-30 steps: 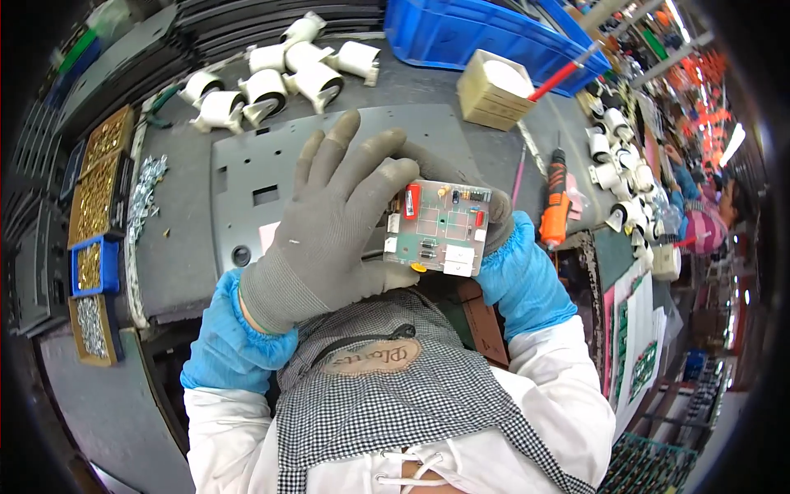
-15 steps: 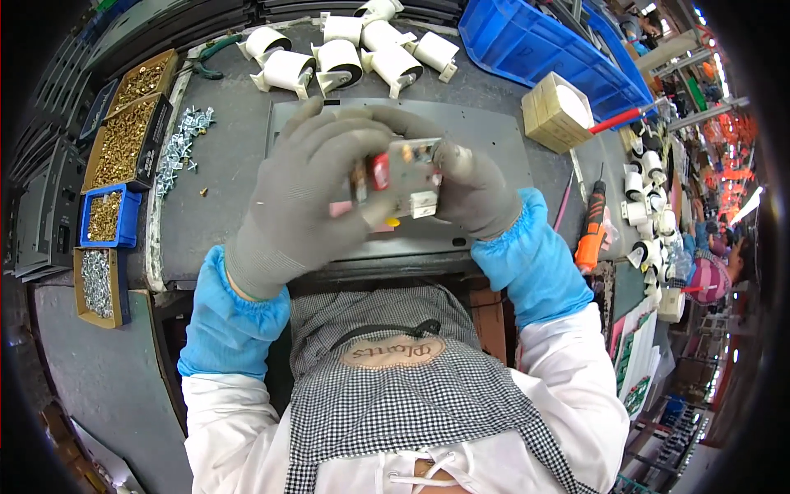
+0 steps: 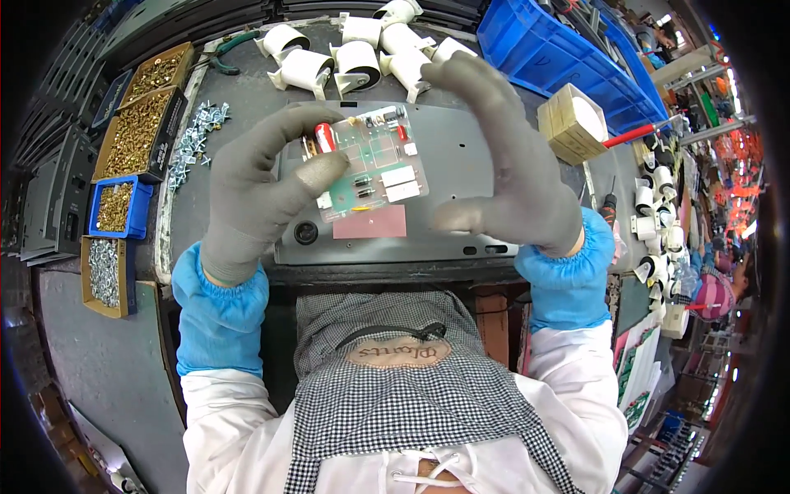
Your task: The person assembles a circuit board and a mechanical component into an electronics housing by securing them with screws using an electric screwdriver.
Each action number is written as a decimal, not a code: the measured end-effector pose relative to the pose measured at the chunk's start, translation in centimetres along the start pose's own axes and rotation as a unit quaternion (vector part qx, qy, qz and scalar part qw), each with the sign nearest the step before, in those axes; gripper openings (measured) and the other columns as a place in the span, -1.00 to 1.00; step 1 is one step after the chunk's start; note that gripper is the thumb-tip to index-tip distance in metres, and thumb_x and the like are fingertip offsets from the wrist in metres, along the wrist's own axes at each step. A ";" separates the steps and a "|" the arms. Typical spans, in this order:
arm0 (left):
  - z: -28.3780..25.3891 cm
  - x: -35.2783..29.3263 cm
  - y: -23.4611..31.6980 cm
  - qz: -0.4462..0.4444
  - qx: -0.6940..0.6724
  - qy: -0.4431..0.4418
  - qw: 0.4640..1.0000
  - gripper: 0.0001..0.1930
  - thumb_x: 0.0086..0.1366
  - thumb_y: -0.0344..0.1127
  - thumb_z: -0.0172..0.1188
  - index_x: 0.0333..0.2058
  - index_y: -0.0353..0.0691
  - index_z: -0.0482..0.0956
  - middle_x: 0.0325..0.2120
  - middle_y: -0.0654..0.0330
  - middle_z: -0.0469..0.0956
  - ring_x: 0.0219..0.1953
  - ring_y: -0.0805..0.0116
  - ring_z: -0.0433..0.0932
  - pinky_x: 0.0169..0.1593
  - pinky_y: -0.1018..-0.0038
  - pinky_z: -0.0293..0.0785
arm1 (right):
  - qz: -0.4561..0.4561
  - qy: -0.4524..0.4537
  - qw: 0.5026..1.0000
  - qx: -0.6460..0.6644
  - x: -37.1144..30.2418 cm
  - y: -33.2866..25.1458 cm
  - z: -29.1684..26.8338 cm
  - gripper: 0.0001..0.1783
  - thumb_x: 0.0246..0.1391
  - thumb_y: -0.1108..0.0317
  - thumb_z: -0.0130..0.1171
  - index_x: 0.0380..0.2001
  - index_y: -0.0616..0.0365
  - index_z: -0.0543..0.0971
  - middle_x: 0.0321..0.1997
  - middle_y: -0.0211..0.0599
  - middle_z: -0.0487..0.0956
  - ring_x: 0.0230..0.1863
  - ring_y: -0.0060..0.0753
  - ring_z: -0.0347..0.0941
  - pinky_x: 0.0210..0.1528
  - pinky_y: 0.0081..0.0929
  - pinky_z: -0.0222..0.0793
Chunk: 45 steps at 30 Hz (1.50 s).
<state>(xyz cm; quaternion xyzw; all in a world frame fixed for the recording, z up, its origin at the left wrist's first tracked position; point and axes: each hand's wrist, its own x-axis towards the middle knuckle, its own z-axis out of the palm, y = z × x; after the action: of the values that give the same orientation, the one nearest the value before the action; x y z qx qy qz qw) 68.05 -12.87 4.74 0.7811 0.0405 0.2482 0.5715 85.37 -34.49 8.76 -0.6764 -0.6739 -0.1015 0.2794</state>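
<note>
Both my hands wear grey knit gloves. Between thumb and fingers my left hand [image 3: 271, 181] pinches a green circuit board [image 3: 366, 160] by its left side. The board is held tilted, with its red, white and black components facing up. Apart from it on the right, my right hand [image 3: 514, 165] holds nothing; its thumb and fingers are spread wide. Beneath them a flat grey metal panel [image 3: 444, 230] lies on the table, with holes along its edges. A pink rectangle [image 3: 370, 223] shows on the panel just below the board.
White wheeled casters [image 3: 358, 66] cluster at the back. Screw boxes [image 3: 132, 136] and a blue screw tray [image 3: 122, 206] line the left, beside loose silver fasteners [image 3: 196, 136]. A blue crate [image 3: 568, 62], a cardboard box [image 3: 572, 123] and an orange-black screwdriver [image 3: 609, 206] are at right.
My right hand has let go of the circuit board and opened away to the right. My left hand has moved slightly left, and the board now shows its component face.
</note>
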 end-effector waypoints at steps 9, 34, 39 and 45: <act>0.4 -0.7 -2.2 -0.169 -0.155 0.042 0.973 -0.65 0.33 -0.27 0.19 -0.01 -0.38 0.58 -0.19 0.17 0.63 -0.17 0.49 0.58 -0.05 0.56 0.48 | 0.198 0.127 0.722 0.651 -4.1 0.1 2.8 0.31 -0.13 -0.05 0.48 0.51 0.13 -0.11 0.46 0.06 0.20 0.52 -0.04 0.06 0.48 0.03 -0.02; -0.5 0.5 -1.1 0.109 0.257 -0.179 0.943 0.07 -0.15 0.27 0.50 0.25 -0.30 0.36 0.17 -0.08 0.45 0.27 0.00 0.40 0.34 0.17 0.28 | 0.118 -0.014 0.988 0.096 -2.8 -1.0 5.0 0.17 -0.32 -0.03 0.58 0.34 0.29 0.28 0.16 0.03 0.53 0.17 0.09 0.48 0.20 -0.17 0.39; -1.0 -2.0 -2.7 0.115 0.358 -0.239 0.895 0.01 -0.07 0.28 0.42 0.25 -0.27 0.36 0.17 -0.07 0.44 0.32 -0.11 0.32 0.43 -0.07 0.02 | 0.094 -0.019 0.991 0.097 -4.3 -1.6 7.6 0.09 -0.42 0.02 0.58 0.24 0.24 0.36 -0.02 -0.02 0.56 0.07 0.08 0.49 0.09 -0.12 0.41; 0.3 -3.8 -4.8 0.095 0.349 -0.231 0.903 0.00 -0.17 0.07 0.51 0.27 -0.16 0.34 0.15 0.04 0.48 0.28 0.04 0.37 0.40 -0.06 0.12 | 0.115 -0.089 0.987 0.063 -6.0 -2.0 9.7 0.06 -0.40 -0.14 0.49 0.21 0.16 0.40 0.15 -0.08 0.51 0.25 0.06 0.37 0.26 -0.09 0.22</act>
<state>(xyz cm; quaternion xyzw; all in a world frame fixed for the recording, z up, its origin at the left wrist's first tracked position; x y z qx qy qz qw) 65.95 -12.74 -1.03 0.9662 -0.0829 0.0836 0.2295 80.69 -34.76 -1.83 -0.7368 -0.6187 0.0346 0.2706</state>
